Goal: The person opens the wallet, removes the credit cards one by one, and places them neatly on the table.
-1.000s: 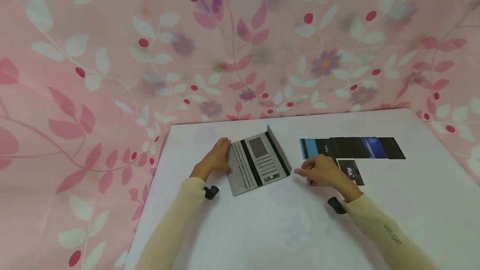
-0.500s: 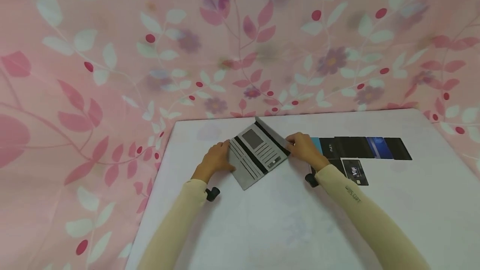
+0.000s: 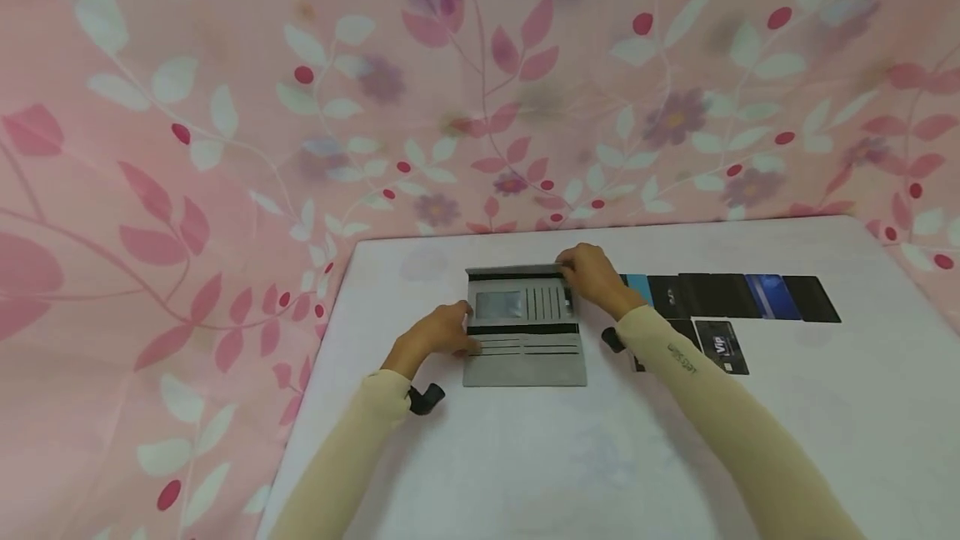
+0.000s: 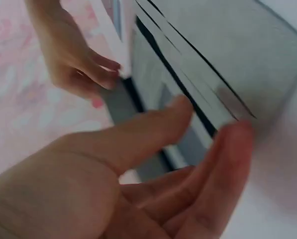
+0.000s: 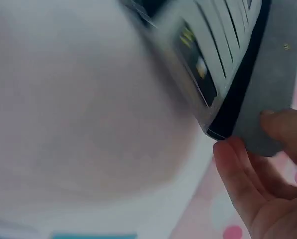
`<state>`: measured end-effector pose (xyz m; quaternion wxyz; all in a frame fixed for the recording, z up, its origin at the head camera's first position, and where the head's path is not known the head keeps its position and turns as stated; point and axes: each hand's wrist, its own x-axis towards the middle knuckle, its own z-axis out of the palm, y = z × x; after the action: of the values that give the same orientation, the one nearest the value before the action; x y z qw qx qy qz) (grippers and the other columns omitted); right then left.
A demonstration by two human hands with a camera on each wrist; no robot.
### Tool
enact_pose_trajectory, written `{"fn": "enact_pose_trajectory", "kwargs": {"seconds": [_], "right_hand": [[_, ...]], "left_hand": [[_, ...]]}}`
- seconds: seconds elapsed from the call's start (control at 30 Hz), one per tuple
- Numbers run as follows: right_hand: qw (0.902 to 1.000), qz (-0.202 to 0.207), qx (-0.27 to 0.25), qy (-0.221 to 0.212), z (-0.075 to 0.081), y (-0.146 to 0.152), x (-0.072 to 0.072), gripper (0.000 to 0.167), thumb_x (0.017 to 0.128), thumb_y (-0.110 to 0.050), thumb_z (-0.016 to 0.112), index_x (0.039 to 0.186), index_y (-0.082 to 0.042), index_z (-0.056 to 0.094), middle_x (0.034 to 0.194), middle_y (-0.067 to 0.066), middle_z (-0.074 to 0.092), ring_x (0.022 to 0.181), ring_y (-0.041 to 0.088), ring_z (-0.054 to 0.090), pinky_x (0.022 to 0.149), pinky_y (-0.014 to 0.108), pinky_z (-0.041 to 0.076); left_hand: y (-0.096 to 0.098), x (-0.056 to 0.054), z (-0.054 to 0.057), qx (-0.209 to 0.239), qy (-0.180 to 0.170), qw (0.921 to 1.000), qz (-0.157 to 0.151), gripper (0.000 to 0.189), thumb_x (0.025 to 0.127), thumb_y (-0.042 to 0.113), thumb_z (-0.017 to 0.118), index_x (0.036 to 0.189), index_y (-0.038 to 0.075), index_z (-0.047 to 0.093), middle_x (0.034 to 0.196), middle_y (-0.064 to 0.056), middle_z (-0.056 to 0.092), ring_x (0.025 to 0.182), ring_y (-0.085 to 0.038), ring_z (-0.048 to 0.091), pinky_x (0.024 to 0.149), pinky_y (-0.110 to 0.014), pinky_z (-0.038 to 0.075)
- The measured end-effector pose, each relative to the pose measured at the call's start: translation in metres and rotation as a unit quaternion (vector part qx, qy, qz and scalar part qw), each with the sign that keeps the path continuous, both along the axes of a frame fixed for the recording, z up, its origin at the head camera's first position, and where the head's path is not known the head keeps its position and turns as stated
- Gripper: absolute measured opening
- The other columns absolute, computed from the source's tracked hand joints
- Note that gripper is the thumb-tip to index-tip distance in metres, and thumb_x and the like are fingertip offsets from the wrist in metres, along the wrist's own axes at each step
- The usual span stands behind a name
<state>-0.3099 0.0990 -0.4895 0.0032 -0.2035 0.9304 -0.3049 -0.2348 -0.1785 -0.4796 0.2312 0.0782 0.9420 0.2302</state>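
Observation:
A long grey wallet (image 3: pixel 525 369) lies unfolded on the white table, its clear window and card slots facing up. My right hand (image 3: pixel 592 275) pinches the far right corner of its flap; in the right wrist view the thumb rests on the flap (image 5: pixel 267 74), with fingers behind it. A dark card (image 5: pixel 195 62) sits in a slot near that corner. My left hand (image 3: pixel 437 333) is at the wallet's left edge, fingertips right at the border. In the left wrist view, thumb and fingers of this hand (image 4: pixel 113 174) stand apart, the wallet showing between them.
Right of the wallet, several cards form an overlapping row, among them a light blue card (image 3: pixel 639 285) and a dark blue one (image 3: pixel 772 297). A black VIP card (image 3: pixel 722 347) lies below the row, beside another dark card partly hidden by my right sleeve. A floral pink cloth (image 3: pixel 480 90) hangs behind the table.
My right hand has come from beside the cards and taken hold of the flap. The wallet has turned counterclockwise, so its flap now lies along the far side. The left hand stays at the left edge.

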Motion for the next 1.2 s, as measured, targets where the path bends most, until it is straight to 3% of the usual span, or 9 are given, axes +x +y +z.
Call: {"fn": "enact_pose_trajectory", "kwargs": {"seconds": [0.1,0.2,0.33,0.53,0.67,0.77,0.87,1.03,1.2], "right_hand": [[0.9996,-0.021,-0.003,0.017,-0.007,-0.008,0.004,0.032,0.092,-0.004,0.064,0.12,0.007,0.056,0.112,0.025,0.051,0.084,0.03,0.057,0.072,0.042,0.055],[0.9979,-0.011,-0.003,0.064,-0.014,-0.02,0.011,0.026,0.091,-0.004,0.065,0.113,0.003,0.053,0.109,0.02,0.046,0.078,0.027,0.055,0.067,0.039,0.054],[0.9912,0.064,0.02,0.114,-0.02,-0.035,0.018,0.011,0.092,-0.002,0.061,0.103,0.002,0.063,0.104,0.015,0.056,0.087,0.026,0.059,0.076,0.039,0.058],[0.9903,0.093,0.082,0.063,-0.027,-0.033,0.016,0.019,0.092,0.001,0.056,0.105,0.002,0.07,0.099,0.012,0.067,0.096,0.029,0.061,0.087,0.042,0.057],[0.9906,0.093,0.098,0.02,-0.025,-0.028,0.011,0.025,0.095,-0.004,0.052,0.113,-0.001,0.069,0.108,0.014,0.065,0.104,0.032,0.057,0.084,0.054,0.052],[0.9943,0.08,0.07,-0.009,-0.02,-0.029,0.007,0.025,0.097,-0.007,0.049,0.112,-0.003,0.069,0.108,0.012,0.066,0.1,0.03,0.057,0.077,0.054,0.045],[0.9958,0.088,0.015,-0.022,-0.013,-0.028,0.001,0.022,0.096,-0.004,0.049,0.106,-0.002,0.069,0.101,0.011,0.069,0.088,0.023,0.06,0.079,0.047,0.049],[0.9883,0.149,-0.009,-0.033,0.009,-0.028,-0.006,0.017,0.092,0.0,0.056,0.096,-0.003,0.072,0.092,0.007,0.07,0.078,0.017,0.062,0.071,0.035,0.058],[0.9751,0.21,0.038,-0.06,0.028,-0.032,-0.007,0.015,0.091,-0.002,0.064,0.098,-0.005,0.077,0.094,0.003,0.073,0.082,0.016,0.067,0.075,0.035,0.06]], "left_hand": [[0.014,-0.003,0.0,0.004,0.056,0.9976,-0.04,0.063,0.082,0.021,0.08,0.131,-0.004,0.051,0.102,-0.014,0.066,0.093,-0.026,0.063,0.083,-0.04,0.055],[0.019,-0.013,-0.009,-0.005,0.125,0.9897,-0.069,0.074,0.077,0.024,0.085,0.136,-0.001,0.048,0.127,-0.015,0.055,0.116,-0.028,0.052,0.098,-0.041,0.05],[0.019,-0.025,-0.024,-0.02,0.134,0.9876,-0.079,0.095,0.068,0.028,0.091,0.144,0.001,0.041,0.142,-0.012,0.041,0.132,-0.028,0.038,0.11,-0.038,0.041],[0.02,-0.034,-0.029,-0.013,0.11,0.9909,-0.077,0.099,0.064,0.03,0.093,0.142,-0.001,0.042,0.14,-0.012,0.038,0.13,-0.027,0.036,0.11,-0.036,0.041],[0.024,-0.036,-0.027,-0.013,0.107,0.9923,-0.062,0.097,0.06,0.029,0.095,0.137,0.003,0.043,0.132,-0.011,0.038,0.125,-0.025,0.038,0.107,-0.036,0.043],[0.025,-0.036,-0.029,-0.018,0.12,0.9909,-0.057,0.096,0.057,0.028,0.097,0.132,0.004,0.041,0.127,-0.01,0.038,0.122,-0.025,0.039,0.105,-0.035,0.045],[0.024,-0.035,-0.031,-0.021,0.144,0.9875,-0.06,0.096,0.054,0.028,0.098,0.127,0.004,0.041,0.122,-0.01,0.038,0.118,-0.025,0.039,0.101,-0.035,0.047],[0.025,-0.025,-0.035,-0.032,0.216,0.9738,-0.063,0.092,0.053,0.03,0.098,0.118,0.004,0.038,0.114,-0.008,0.034,0.111,-0.024,0.039,0.085,-0.032,0.055],[0.029,-0.006,-0.039,-0.049,0.318,0.9451,-0.057,0.086,0.056,0.028,0.097,0.114,0.002,0.039,0.123,-0.012,0.034,0.119,-0.025,0.036,0.074,-0.028,0.059]]}}
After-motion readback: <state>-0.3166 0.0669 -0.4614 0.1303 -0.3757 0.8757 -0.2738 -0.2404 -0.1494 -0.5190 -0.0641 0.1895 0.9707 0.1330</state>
